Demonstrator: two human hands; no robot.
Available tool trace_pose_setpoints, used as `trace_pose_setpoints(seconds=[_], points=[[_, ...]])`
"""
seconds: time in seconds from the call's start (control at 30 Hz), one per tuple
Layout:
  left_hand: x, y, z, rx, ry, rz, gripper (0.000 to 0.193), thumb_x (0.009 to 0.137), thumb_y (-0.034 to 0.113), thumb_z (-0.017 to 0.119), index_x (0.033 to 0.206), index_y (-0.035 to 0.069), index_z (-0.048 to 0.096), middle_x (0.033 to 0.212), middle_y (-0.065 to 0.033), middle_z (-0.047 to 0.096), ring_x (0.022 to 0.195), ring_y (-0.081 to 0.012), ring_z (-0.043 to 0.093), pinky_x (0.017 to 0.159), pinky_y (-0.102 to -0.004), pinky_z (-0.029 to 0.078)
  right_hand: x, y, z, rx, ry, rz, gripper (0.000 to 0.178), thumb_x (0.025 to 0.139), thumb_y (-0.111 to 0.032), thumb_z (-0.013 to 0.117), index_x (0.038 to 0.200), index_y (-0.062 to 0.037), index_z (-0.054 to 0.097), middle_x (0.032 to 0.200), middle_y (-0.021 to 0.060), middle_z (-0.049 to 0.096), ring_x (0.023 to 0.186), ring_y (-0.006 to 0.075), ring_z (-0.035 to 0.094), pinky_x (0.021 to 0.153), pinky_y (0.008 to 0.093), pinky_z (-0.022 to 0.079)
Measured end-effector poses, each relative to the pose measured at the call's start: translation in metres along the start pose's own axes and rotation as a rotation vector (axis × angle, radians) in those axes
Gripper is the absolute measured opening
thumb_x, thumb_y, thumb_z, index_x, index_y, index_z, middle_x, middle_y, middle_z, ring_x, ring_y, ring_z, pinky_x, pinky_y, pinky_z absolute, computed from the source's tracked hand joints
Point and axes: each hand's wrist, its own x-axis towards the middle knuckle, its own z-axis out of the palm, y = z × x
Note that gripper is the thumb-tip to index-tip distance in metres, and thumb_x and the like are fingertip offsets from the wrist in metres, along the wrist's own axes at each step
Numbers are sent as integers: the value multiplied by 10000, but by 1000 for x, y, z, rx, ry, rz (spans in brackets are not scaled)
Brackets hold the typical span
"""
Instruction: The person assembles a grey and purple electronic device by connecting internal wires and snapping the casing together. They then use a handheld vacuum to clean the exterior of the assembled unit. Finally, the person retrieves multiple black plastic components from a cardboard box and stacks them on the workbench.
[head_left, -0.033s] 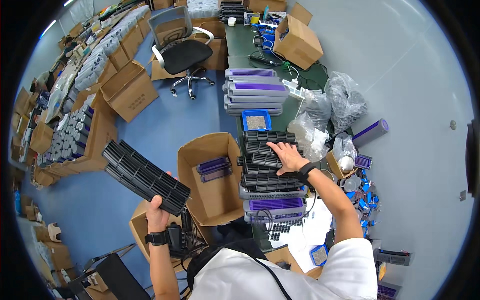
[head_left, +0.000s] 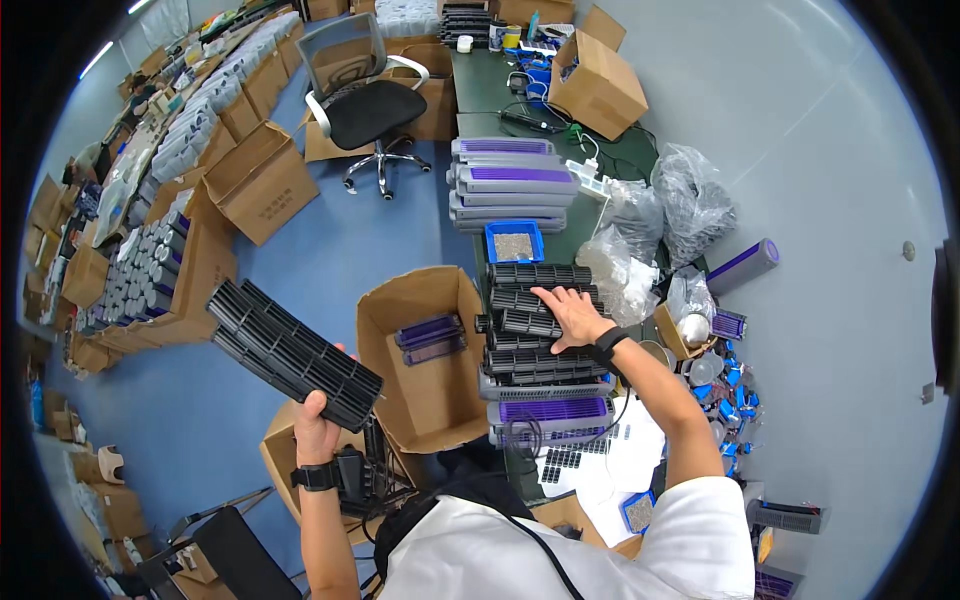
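Observation:
My left hand (head_left: pixel 318 430) is raised over the floor and grips the near end of a long black slatted grille (head_left: pixel 290 352), which slants up to the left. My right hand (head_left: pixel 570 315) lies flat, fingers spread, on top of a stack of black slatted rollers (head_left: pixel 530 340) on the green table. Under that stack lie grey housings with purple grilles (head_left: pixel 550 410). Between my hands stands an open cardboard box (head_left: pixel 385 310) with a few purple-and-grey parts (head_left: pixel 430 335) inside.
A blue tray of small parts (head_left: pixel 515 242) and more grey-purple housings (head_left: pixel 505 185) sit farther along the table. Clear plastic bags (head_left: pixel 690 200) lie to the right. An office chair (head_left: pixel 375 105) and several cardboard boxes (head_left: pixel 260 180) stand on the blue floor.

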Motion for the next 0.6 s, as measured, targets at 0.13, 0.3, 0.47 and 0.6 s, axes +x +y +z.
trace_pose_setpoints(seconds=[0.13, 0.3, 0.47, 0.6], points=[[5, 1, 17, 68, -8, 5, 842, 732, 313, 834, 1388, 17, 397, 1354, -180, 512, 1222, -344, 541, 1016, -477, 507, 6, 10, 11, 5, 27, -55, 1247, 489, -298, 947, 1515, -224, 241, 1316, 132, 458, 1206, 357, 454, 965, 504, 356], [10, -1, 53, 177, 11, -11, 739, 696, 266, 855, 1284, -7, 500, 1230, -130, 607, 1103, -258, 625, 958, -397, 529, 6, 15, 20, -9, 89, -13, 1073, 538, -264, 922, 1454, -207, 366, 1352, 91, 455, 1252, 333, 423, 996, 558, 331], [23, -20, 75, 253, -108, -76, 745, 663, 201, 871, 1281, 3, 504, 1220, -127, 621, 1061, -238, 636, 916, -384, 537, 0, 12, 26, -50, 119, 22, 988, 596, -274, 891, 1446, -188, 394, 1374, 78, 457, 1260, 320, 421, 1011, 576, 328], [28, -34, 96, 344, -153, -123, 696, 678, 146, 861, 1272, 14, 523, 1208, -108, 626, 1045, -209, 635, 919, -370, 528, -8, -8, 11, 37, 132, 82, 957, 669, -331, 861, 1463, -149, 359, 1398, 134, 434, 1303, 330, 396, 1050, 577, 309]])
